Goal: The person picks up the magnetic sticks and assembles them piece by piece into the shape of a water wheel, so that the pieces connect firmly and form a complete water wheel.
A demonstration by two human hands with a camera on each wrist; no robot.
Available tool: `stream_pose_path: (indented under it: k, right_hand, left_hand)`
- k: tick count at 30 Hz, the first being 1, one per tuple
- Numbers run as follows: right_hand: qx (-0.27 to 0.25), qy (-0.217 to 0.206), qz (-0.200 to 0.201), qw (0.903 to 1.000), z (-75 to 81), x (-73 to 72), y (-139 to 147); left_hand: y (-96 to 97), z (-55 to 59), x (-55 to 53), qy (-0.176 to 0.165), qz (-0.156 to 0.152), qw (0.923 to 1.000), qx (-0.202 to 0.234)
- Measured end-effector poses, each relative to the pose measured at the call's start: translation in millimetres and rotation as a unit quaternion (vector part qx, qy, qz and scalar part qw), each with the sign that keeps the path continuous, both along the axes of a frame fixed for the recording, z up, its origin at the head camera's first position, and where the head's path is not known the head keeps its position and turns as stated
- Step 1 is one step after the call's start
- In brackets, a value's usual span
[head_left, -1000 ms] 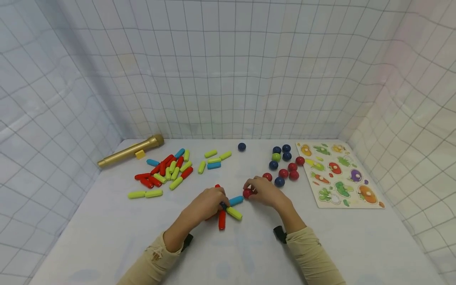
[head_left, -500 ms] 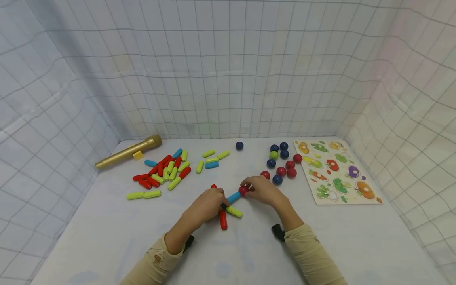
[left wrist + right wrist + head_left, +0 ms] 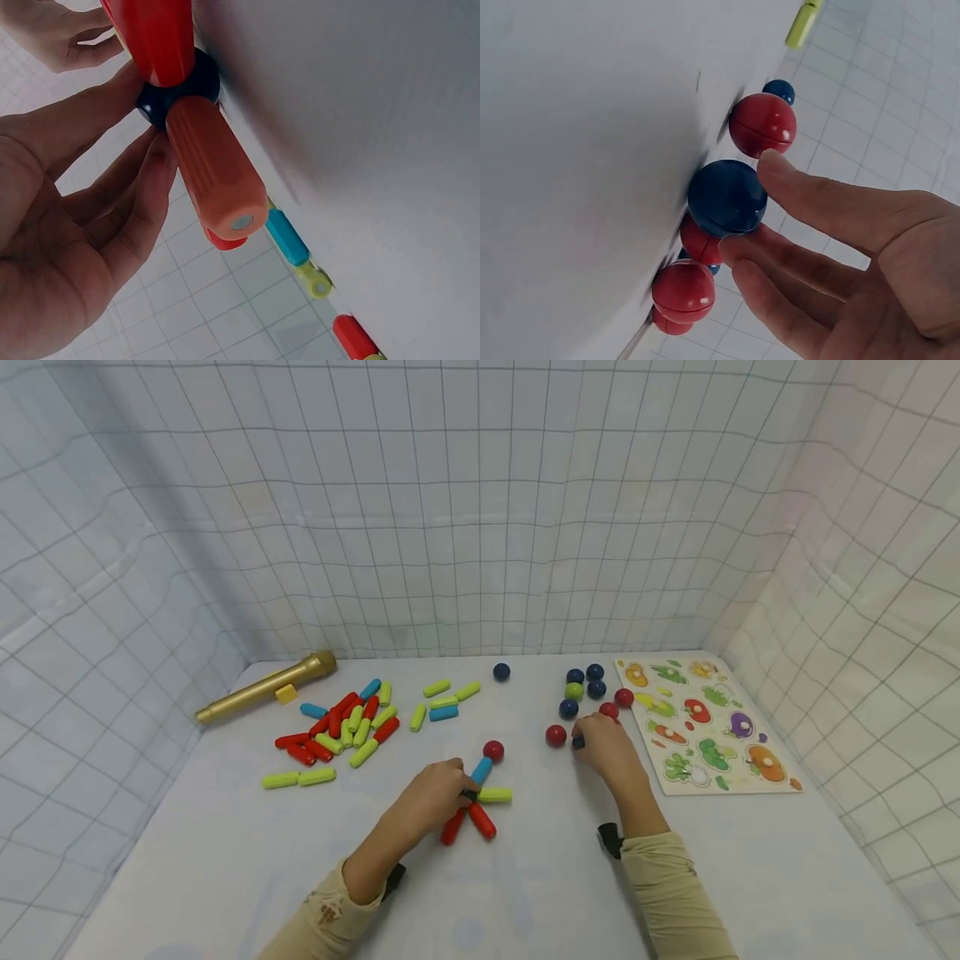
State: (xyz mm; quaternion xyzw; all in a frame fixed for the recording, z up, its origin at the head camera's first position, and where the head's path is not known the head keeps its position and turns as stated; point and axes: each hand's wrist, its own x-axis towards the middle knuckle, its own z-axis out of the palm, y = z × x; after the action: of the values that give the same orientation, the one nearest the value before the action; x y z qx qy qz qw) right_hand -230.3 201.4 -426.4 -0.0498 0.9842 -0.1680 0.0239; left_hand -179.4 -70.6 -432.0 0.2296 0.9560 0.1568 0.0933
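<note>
My left hand pinches a dark blue ball from which several magnetic rods stick out. Around it are a blue rod, a yellow-green rod and red rods; the hand partly covers this cluster. A red ball sits at the blue rod's outer end, seemingly touching it. Farther right, my right hand holds another dark blue ball between thumb and fingertips, low over the table. A red ball lies just beyond the thumb.
Loose red, yellow-green and blue rods lie in a pile at the left. Behind it lies a gold microphone with a yellow block. Several balls gather beyond my right hand, beside a vegetable puzzle board. Gridded sheets enclose the table.
My right hand has let go of the red ball by the blue rod and moved right to a dark blue ball. The rod cluster in my left hand has turned counterclockwise.
</note>
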Motion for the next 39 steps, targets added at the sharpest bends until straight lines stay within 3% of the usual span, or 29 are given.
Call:
stream_pose_path:
  k: [5,10,16,26,39]
  right_hand:
    - [-0.001,-0.011,-0.011,0.9999,-1.9,0.4,2.2]
    - [-0.003,-0.059,-0.007,0.9982,-0.4,0.4,2.6]
    - [-0.036,-0.113,0.051,0.9917,4.5,5.8,-12.6]
    - [-0.068,-0.113,0.133,0.9822,-5.6,15.4,-46.9]
    - [-0.114,-0.106,0.165,0.9740,-11.1,14.4,-55.0]
  left_hand:
    - [1.1,-0.8,1.5,0.003,0.007,1.0000,-0.002]
    - [2.5,-0.2,1.8,0.009,0.008,0.9999,-0.005]
    - [3.8,1.3,-0.9,0.017,0.006,0.9998,-0.008]
    - [2.6,1.0,1.1,0.008,0.004,0.9998,-0.015]
    - [-0.7,1.9,0.6,0.002,0.003,1.0000,-0.005]
